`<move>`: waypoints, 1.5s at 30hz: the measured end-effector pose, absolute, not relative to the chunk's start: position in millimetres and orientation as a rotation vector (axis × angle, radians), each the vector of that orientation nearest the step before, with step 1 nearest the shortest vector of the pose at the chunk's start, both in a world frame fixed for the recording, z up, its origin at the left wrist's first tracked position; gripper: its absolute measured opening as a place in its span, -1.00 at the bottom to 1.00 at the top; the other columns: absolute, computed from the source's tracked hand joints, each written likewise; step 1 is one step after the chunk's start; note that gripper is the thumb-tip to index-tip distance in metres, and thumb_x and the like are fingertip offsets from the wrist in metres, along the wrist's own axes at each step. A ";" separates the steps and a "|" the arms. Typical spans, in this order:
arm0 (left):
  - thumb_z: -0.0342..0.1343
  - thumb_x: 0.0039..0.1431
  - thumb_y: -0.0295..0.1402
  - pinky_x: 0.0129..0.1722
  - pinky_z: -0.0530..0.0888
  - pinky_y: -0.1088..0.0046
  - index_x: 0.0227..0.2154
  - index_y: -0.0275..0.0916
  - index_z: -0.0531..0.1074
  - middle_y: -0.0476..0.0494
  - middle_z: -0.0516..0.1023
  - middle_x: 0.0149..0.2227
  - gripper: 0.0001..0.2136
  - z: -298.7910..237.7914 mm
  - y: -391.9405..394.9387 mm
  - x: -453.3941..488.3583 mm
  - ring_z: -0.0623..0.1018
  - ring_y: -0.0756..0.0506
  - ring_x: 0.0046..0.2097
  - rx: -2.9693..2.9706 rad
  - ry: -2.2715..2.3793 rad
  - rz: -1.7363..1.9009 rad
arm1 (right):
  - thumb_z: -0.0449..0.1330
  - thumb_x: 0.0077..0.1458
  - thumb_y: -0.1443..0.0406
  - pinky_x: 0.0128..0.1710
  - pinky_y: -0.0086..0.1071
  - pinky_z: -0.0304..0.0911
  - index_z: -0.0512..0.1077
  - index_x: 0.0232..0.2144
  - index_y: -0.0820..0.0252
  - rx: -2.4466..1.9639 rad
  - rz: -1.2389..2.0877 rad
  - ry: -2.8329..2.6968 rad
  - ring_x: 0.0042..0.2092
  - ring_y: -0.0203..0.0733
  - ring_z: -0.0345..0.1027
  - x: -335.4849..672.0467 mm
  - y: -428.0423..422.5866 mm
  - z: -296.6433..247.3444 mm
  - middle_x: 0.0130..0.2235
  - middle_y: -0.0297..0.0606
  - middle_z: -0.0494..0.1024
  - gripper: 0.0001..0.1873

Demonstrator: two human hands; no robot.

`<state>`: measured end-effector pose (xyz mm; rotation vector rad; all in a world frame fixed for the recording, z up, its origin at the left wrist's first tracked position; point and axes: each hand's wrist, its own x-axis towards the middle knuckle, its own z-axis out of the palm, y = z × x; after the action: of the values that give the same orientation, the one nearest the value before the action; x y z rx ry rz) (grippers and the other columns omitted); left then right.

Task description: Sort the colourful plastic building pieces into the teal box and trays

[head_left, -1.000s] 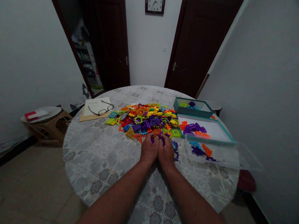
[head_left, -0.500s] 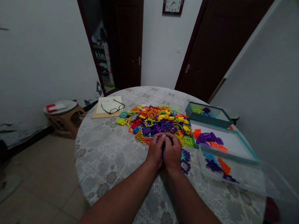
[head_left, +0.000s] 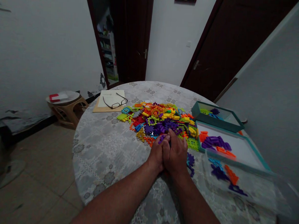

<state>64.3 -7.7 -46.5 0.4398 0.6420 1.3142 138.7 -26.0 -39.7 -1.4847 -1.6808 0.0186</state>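
My left hand (head_left: 157, 155) and my right hand (head_left: 176, 156) are pressed together just in front of a heap of colourful plastic gear pieces (head_left: 155, 111). Both are closed around a purple plastic piece (head_left: 161, 139), of which only a small part shows above the left fingers. Its full shape is hidden by my hands. To the right of my right hand, dark purple and blue gear pieces (head_left: 191, 161) lie on the tablecloth.
At the right stand a teal box (head_left: 213, 120), a teal-rimmed lid (head_left: 251, 151) with purple and orange pieces, and a clear plastic tray (head_left: 256, 194) with several pieces. Eyeglasses (head_left: 115, 105) rest on papers (head_left: 98, 108) at the left of the round table (head_left: 101, 139).
My right hand has turned over and its fingers now point up and forward; some purple shows at the left fingers. The view has tilted down and shifted a little left.
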 end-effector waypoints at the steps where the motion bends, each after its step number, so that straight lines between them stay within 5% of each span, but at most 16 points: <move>1: 0.46 0.00 -0.18 -0.19 0.48 0.49 -0.24 -0.24 0.51 -0.01 0.57 -0.32 -0.64 -47.4 -6.3 64.2 0.55 -0.01 -0.28 0.407 0.632 1.331 | 0.03 0.38 0.09 0.36 0.19 -0.03 0.37 0.28 0.16 -1.492 0.086 -1.654 0.18 0.14 0.40 139.6 -25.3 -40.2 0.18 0.00 0.55 -0.47; 6: 0.44 0.04 -0.23 -0.18 0.53 0.43 -0.17 -0.23 0.54 -0.05 0.64 -0.25 -0.67 -43.0 -1.4 59.7 0.61 -0.04 -0.26 0.254 0.589 1.247 | -0.10 0.41 0.14 0.29 -0.06 0.24 0.38 0.28 0.15 -1.306 0.494 -1.398 0.23 -0.02 0.41 147.5 -22.9 -41.4 0.20 -0.08 0.54 -0.46; 13: 0.35 0.16 -0.15 -0.55 0.47 0.51 -0.11 -0.24 0.53 -0.11 0.63 -0.24 -0.67 -38.3 1.0 48.7 0.62 -0.05 -0.37 0.220 0.498 1.063 | 0.05 0.12 0.29 -0.01 -0.14 0.49 0.48 0.16 0.10 -1.226 0.831 -1.078 0.01 -0.06 0.55 156.7 -18.8 -44.0 0.10 -0.16 0.61 -0.45; 19: 0.30 0.22 -0.17 -0.56 0.49 0.49 -0.11 -0.22 0.49 -0.12 0.63 -0.23 -0.71 -34.1 2.4 45.3 0.65 -0.09 -0.32 0.240 0.489 1.028 | 0.07 0.27 0.18 -0.07 -0.21 0.53 0.36 0.24 0.04 -1.188 0.790 -0.923 -0.08 -0.16 0.58 159.4 -10.7 -37.3 0.13 -0.17 0.59 -0.48; 25: 0.26 0.27 -0.18 -0.57 0.50 0.48 -0.05 -0.21 0.48 -0.17 0.64 -0.23 -0.72 -27.9 3.8 40.7 0.66 -0.12 -0.31 0.276 0.537 1.033 | 0.09 0.33 0.09 -0.43 -0.32 0.44 0.40 0.25 0.04 -1.371 0.711 -1.144 -0.45 -0.26 0.45 190.6 -33.3 -0.6 0.02 -0.20 0.64 -0.49; 31: 0.31 0.21 -0.19 -0.57 0.50 0.50 -0.08 -0.20 0.48 -0.17 0.63 -0.20 -0.70 -29.1 3.3 44.2 0.66 -0.12 -0.29 0.275 0.566 1.021 | 0.17 0.25 0.17 -0.19 -0.26 0.43 0.57 0.07 0.11 -1.700 0.406 -1.383 -0.28 -0.14 0.50 292.2 -37.2 13.4 -0.10 -0.20 0.68 -0.60; 36: 0.31 0.20 -0.21 -0.58 0.50 0.48 -0.08 -0.22 0.49 -0.21 0.62 -0.19 -0.70 -30.4 3.5 47.0 0.67 -0.14 -0.28 0.272 0.563 1.011 | 0.15 0.15 0.35 -0.14 -0.23 0.39 0.53 0.14 0.21 -2.058 0.222 -1.372 -0.37 -0.17 0.48 376.2 -15.3 6.9 -0.18 -0.16 0.69 -0.50; 41: 0.24 0.26 -0.22 -0.57 0.51 0.45 -0.10 -0.24 0.48 -0.23 0.62 -0.20 -0.75 -31.2 3.6 46.9 0.65 -0.14 -0.32 0.284 0.562 1.008 | 0.21 0.09 0.38 0.00 -0.19 0.35 0.46 0.23 0.28 -2.114 0.128 -1.360 -0.10 0.00 0.54 409.8 -13.2 7.4 0.06 0.05 0.63 -0.39; 45: 0.24 0.26 -0.22 -0.58 0.51 0.45 -0.09 -0.24 0.48 -0.25 0.62 -0.17 -0.75 -32.5 3.3 47.6 0.65 -0.14 -0.33 0.302 0.566 1.012 | 0.19 0.06 0.42 0.05 -0.21 0.31 0.65 -0.11 0.27 -2.140 0.146 -1.435 -0.02 0.03 0.53 414.3 -8.5 6.0 -0.04 0.00 0.68 -0.65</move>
<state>47.6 3.3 -32.5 0.3019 0.5657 1.0122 414.3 -8.5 6.0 -2.1404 -1.4352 0.1463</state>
